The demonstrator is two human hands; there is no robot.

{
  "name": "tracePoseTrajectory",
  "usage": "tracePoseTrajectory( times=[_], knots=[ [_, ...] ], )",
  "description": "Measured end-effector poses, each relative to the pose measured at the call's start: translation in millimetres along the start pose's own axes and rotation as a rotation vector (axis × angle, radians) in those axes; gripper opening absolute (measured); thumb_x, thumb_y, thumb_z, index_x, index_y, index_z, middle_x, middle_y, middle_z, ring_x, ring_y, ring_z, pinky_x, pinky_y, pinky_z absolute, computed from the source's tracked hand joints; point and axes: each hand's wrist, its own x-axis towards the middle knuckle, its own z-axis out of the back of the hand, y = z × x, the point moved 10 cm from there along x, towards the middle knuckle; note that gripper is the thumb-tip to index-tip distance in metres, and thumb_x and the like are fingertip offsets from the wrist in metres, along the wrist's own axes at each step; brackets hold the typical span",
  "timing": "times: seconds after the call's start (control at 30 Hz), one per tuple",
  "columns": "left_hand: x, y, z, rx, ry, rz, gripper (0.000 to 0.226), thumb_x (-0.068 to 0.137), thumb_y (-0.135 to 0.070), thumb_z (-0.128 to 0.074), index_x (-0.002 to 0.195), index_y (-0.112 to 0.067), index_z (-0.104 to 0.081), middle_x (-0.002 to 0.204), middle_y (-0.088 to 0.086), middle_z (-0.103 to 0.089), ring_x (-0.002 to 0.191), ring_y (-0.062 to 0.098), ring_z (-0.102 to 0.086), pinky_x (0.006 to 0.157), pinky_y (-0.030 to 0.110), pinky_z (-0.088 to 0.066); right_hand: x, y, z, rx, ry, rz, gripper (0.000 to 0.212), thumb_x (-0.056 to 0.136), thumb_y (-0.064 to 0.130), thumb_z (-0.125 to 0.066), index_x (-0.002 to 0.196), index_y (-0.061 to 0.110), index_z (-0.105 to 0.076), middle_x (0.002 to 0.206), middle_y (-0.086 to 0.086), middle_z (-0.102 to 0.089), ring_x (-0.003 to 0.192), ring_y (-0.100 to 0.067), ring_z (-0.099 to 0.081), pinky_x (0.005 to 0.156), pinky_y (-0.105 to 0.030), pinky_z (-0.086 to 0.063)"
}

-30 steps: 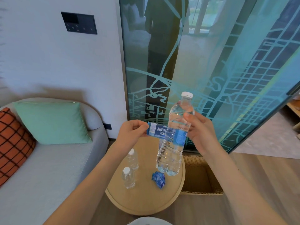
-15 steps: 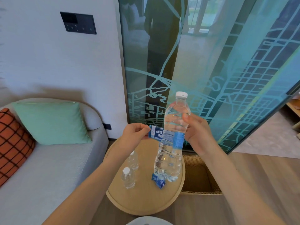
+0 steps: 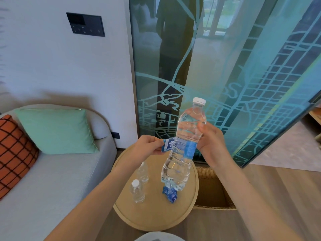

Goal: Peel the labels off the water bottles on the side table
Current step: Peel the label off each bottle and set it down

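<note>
A large clear water bottle (image 3: 182, 150) with a white cap hangs tilted above the round wooden side table (image 3: 152, 216). My right hand (image 3: 208, 145) grips its upper body. My left hand (image 3: 147, 146) pinches the loose end of its blue label (image 3: 167, 144), which is partly unwrapped and still wraps the bottle's middle. Two small bare bottles stand on the table: one at the front (image 3: 137, 191), one behind it (image 3: 143, 172), partly hidden by my left arm. A crumpled blue label (image 3: 170, 195) lies on the tabletop below the large bottle.
A grey sofa (image 3: 52, 180) with a green cushion (image 3: 55, 131) and an orange checked cushion (image 3: 13, 153) stands left of the table. A woven basket (image 3: 213, 188) sits right of it. A glass partition (image 3: 225, 75) rises just behind.
The bottle has turned in my right hand and shifted slightly left and down. The free label strip between my left hand and the bottle has become shorter.
</note>
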Motion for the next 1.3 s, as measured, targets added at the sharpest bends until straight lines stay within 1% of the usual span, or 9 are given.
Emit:
tracePoseTrajectory(
  times=[0.2, 0.3, 0.4, 0.53, 0.8, 0.87, 1.0, 1.17, 1.3],
  knots=[
    [-2.9, -4.1, 1.7, 0.021, -0.008, 0.001, 0.017, 0.094, -0.008, -0.063, 0.084, 0.004, -0.069, 0.076, 0.005, -0.076, 0.071, 0.011, -0.074, 0.071, 0.026, -0.062, 3.7, 5.1, -4.0, 0.005, 0.003, 0.011, 0.056, 0.06, 0.054, -0.087, 0.1, 0.016, -0.079, 0.102, -0.008, -0.077, 0.094, -0.023, -0.073, 0.077, -0.038, -0.06],
    [-2.2, -11.6, 9.0, 0.03, -0.068, -0.055, 0.021, 0.094, -0.011, -0.063, 0.089, 0.008, -0.069, 0.08, 0.007, -0.076, 0.075, 0.011, -0.073, 0.077, 0.03, -0.062, 3.5, 4.8, -4.4, -0.003, -0.005, -0.02, 0.043, 0.069, 0.046, -0.084, 0.098, 0.015, -0.078, 0.101, -0.01, -0.076, 0.091, -0.024, -0.074, 0.072, -0.037, -0.059],
    [-2.3, -23.4, 17.4, 0.005, -0.13, -0.116, 0.02, 0.094, -0.01, -0.062, 0.092, 0.007, -0.07, 0.083, 0.009, -0.077, 0.074, 0.011, -0.073, 0.072, 0.026, -0.062, 2.5, 2.8, 0.1, -0.058, -0.038, -0.042, 0.029, 0.081, 0.033, -0.072, 0.099, 0.01, -0.077, 0.103, -0.014, -0.075, 0.092, -0.028, -0.073, 0.073, -0.041, -0.06],
    [-5.9, -31.8, 21.1, 0.017, -0.139, -0.178, 0.017, 0.095, -0.011, -0.061, 0.09, 0.001, -0.072, 0.086, 0.011, -0.077, 0.076, 0.013, -0.073, 0.073, 0.026, -0.062, 1.9, 1.9, 4.0, -0.083, -0.069, -0.058, 0.045, 0.082, 0.028, -0.071, 0.116, -0.001, -0.068, 0.11, -0.019, -0.073, 0.097, -0.032, -0.072, 0.082, -0.048, -0.059],
    [-18.8, -37.3, 21.9, -0.014, -0.147, -0.229, 0.012, 0.097, -0.015, -0.061, 0.104, -0.011, -0.07, 0.103, 0.007, -0.074, 0.096, 0.019, -0.071, 0.083, 0.034, -0.061, 1.5, 2.4, 9.3, -0.122, -0.108, -0.056, 0.046, 0.075, 0.033, -0.074, 0.114, 0.009, -0.072, 0.108, -0.013, -0.075, 0.1, -0.03, -0.073, 0.084, -0.046, -0.06],
    [-27.0, -45.9, 21.9, 0.019, -0.186, -0.292, 0.013, 0.096, -0.016, -0.062, 0.108, -0.018, -0.068, 0.107, -0.001, -0.07, 0.1, 0.016, -0.067, 0.082, 0.026, -0.06, 1.8, 3.2, 12.3, -0.134, -0.139, -0.05, 0.045, 0.074, 0.034, -0.075, 0.113, 0.012, -0.072, 0.107, -0.01, -0.076, 0.099, -0.028, -0.073, 0.084, -0.045, -0.06],
    [-45.4, -61.1, 28.5, 0.072, -0.314, -0.431, 0.019, 0.093, -0.02, -0.067, 0.108, -0.03, -0.065, 0.106, -0.015, -0.064, 0.087, -0.002, -0.063, 0.073, 0.007, -0.048, 3.2, 0.6, 16.0, -0.13, -0.151, -0.044, 0.023, 0.084, 0.024, -0.073, 0.107, 0.019, -0.076, 0.105, -0.008, -0.077, 0.097, -0.027, -0.074, 0.079, -0.044, -0.061],
    [-57.3, -67.7, 22.9, 0.073, -0.247, -0.47, 0.009, 0.085, -0.039, -0.067, 0.094, -0.04, -0.067, 0.09, -0.016, -0.07, 0.083, 0.0, -0.065, 0.073, 0.015, -0.051, 3.5, -1.8, 17.0, -0.106, -0.162, -0.046, 0.025, 0.083, 0.024, -0.075, 0.107, 0.018, -0.076, 0.103, -0.01, -0.077, 0.094, -0.028, -0.075, 0.069, -0.035, -0.061],
    [-63.5, -49.9, -9.3, 0.293, -0.082, -0.351, 0.033, 0.079, -0.065, -0.064, 0.106, -0.045, -0.063, 0.1, -0.02, -0.07, 0.095, 0.0, -0.066, 0.084, 0.03, -0.054, 5.5, -3.0, 18.2, -0.119, -0.195, -0.039, 0.029, 0.082, 0.024, -0.076, 0.109, 0.016, -0.075, 0.103, -0.009, -0.077, 0.095, -0.028, -0.074, 0.071, -0.037, -0.061]
  ],
)
